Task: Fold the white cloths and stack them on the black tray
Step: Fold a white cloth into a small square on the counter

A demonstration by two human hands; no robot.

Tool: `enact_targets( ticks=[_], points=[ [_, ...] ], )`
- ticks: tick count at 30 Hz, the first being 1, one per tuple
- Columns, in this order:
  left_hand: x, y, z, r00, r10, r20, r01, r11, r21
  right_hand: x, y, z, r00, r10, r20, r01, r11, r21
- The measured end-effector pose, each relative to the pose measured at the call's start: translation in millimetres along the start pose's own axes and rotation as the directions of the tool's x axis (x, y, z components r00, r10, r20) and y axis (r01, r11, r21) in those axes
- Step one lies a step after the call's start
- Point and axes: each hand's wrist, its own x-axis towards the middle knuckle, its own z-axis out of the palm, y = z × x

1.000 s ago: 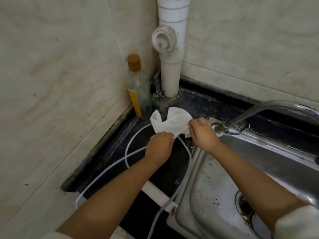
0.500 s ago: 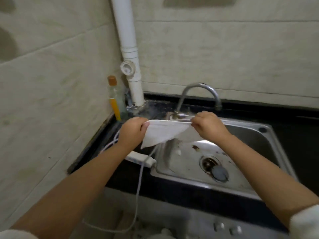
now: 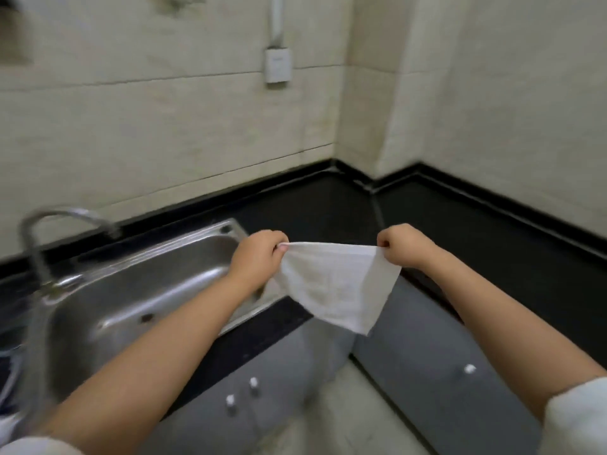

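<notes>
A white cloth (image 3: 338,285) hangs in the air, stretched along its top edge between both hands. My left hand (image 3: 258,254) pinches its left top corner, just right of the sink. My right hand (image 3: 402,246) pinches the right top corner above the black counter. The cloth's lower part droops to a point over the counter's front edge. No black tray is in view.
A steel sink (image 3: 131,290) with a curved tap (image 3: 65,215) lies at the left. The black counter (image 3: 328,205) runs along the tiled walls and turns at a corner on the right. Grey cabinet doors (image 3: 427,372) with small knobs lie below. A white wall box (image 3: 278,65) hangs above.
The view has swung right, away from the pipe and bottle. Both hands carried the cloth from over the sink to its right and spread apart, stretching the top edge.
</notes>
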Motion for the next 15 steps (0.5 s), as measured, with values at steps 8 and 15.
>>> enact_targets(
  ticks=[8,15],
  points=[
    [130,191,126,0.976,0.180,0.127,-0.153,0.969,-0.195,-46,223,-42,0.906,0.336,-0.256,-0.327,0.942,0.080],
    [202,321,219,0.950,0.307,0.059,-0.279,0.917,-0.285,-86,358,-66,0.730,0.397,-0.556,-0.347,0.916,0.200]
  ],
)
